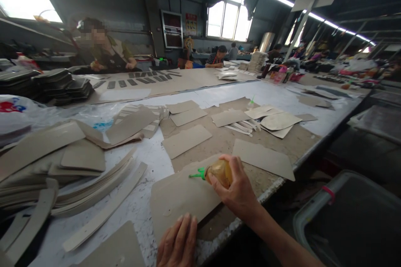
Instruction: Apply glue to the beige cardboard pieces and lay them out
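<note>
My right hand (239,190) is wrapped round a glue bottle (223,172) with amber contents. The bottle is tipped on its side, its green nozzle (198,173) pointing left just over a grey-beige board panel (181,198). Whether the tip touches the panel I cannot tell. My left hand (178,242) rests on the panel's near edge, fingers stretched out and side by side, holding nothing. A small wet-looking spot shows on the panel near those fingers. Another cut panel (263,158) lies right of the bottle, and a smaller rectangular piece (187,141) lies beyond it.
Stacked board pieces (84,154) and curved strips (106,208) crowd the left side. Farther back are loose pieces (280,121) and another green nozzle (252,101). The table edge (300,167) runs along my right, beside a plastic bin (344,217). A co-worker (109,52) is across the table.
</note>
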The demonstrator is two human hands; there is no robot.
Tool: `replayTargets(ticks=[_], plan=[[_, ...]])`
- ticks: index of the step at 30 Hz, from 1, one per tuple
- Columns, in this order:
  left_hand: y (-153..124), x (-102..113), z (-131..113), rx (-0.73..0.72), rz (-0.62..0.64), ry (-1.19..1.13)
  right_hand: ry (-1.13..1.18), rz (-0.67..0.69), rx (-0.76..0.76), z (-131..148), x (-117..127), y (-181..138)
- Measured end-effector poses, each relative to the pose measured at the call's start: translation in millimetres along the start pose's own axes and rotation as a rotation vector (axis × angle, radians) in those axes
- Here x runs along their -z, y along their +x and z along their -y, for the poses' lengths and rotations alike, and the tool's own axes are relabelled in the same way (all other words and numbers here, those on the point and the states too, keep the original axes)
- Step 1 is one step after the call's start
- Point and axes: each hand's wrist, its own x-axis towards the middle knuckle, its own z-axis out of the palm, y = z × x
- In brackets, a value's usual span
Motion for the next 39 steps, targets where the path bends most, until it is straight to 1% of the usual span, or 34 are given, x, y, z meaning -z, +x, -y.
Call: replayTargets(ticks=[2,3,4,5,7,9,10,11,12,14,16,17,18,20,21,25,28,30,31,32,34,36,37,39], plan=[[1,1,-2,0.005,0.020,-0.012,0.243,0.076,-0.178,4,-2,-2],[2,3,-3,0.002,0.030,-0.021,0.368,0.089,-0.273,3,-1,-2],[2,4,-4,-0.003,0.030,-0.031,0.471,0.073,-0.356,1,2,-1],[3,6,-4,-0.003,0.018,-0.038,0.544,0.031,-0.421,-4,6,1],[2,11,-2,0.023,-0.048,-0.023,0.614,-0.093,-0.508,-15,16,3],[-2,17,5,0.109,-0.134,0.030,0.641,-0.176,-0.571,-29,26,5],[-5,21,11,0.176,-0.162,0.056,0.645,-0.197,-0.594,-36,30,4],[-7,24,16,0.276,-0.169,0.066,0.636,-0.212,-0.606,-42,33,3],[-9,27,22,0.411,-0.147,0.048,0.607,-0.223,-0.607,-47,34,2],[-6,34,28,0.760,-0.022,-0.085,0.498,-0.232,-0.576,-54,34,0],[3,41,28,1.091,0.106,-0.263,0.354,-0.218,-0.507,-55,31,-1],[10,44,26,1.195,0.143,-0.333,0.284,-0.204,-0.463,-54,29,-1],[16,46,24,1.258,0.157,-0.375,0.221,-0.190,-0.416,-52,27,-1],[27,49,21,1.312,0.174,-0.404,0.119,-0.161,-0.334,-46,23,2],[30,49,22,1.324,0.202,-0.415,0.083,-0.147,-0.303,-43,20,3],[29,47,30,1.359,0.280,-0.461,0.023,-0.085,-0.223,-26,8,5],[27,46,34,1.381,0.281,-0.510,0.091,0.008,-0.228,-13,0,0],[29,48,31,1.384,0.265,-0.518,0.228,0.071,-0.285,-10,-2,-3],[31,49,28,1.379,0.261,-0.505,0.320,0.070,-0.329,-11,-2,-4],[34,50,25,1.371,0.260,-0.487,0.412,0.036,-0.377,-15,-1,-5],[38,53,20,1.362,0.261,-0.471,0.546,-0.100,-0.462,-27,2,-6],[40,55,16,1.378,0.241,-0.522,0.585,-0.217,-0.511,-41,5,-6],[40,55,15,1.396,0.216,-0.563,0.588,-0.245,-0.526,-47,6,-7],[40,56,14,1.451,0.148,-0.651,0.613,-0.258,-0.559,-54,5,-10]])
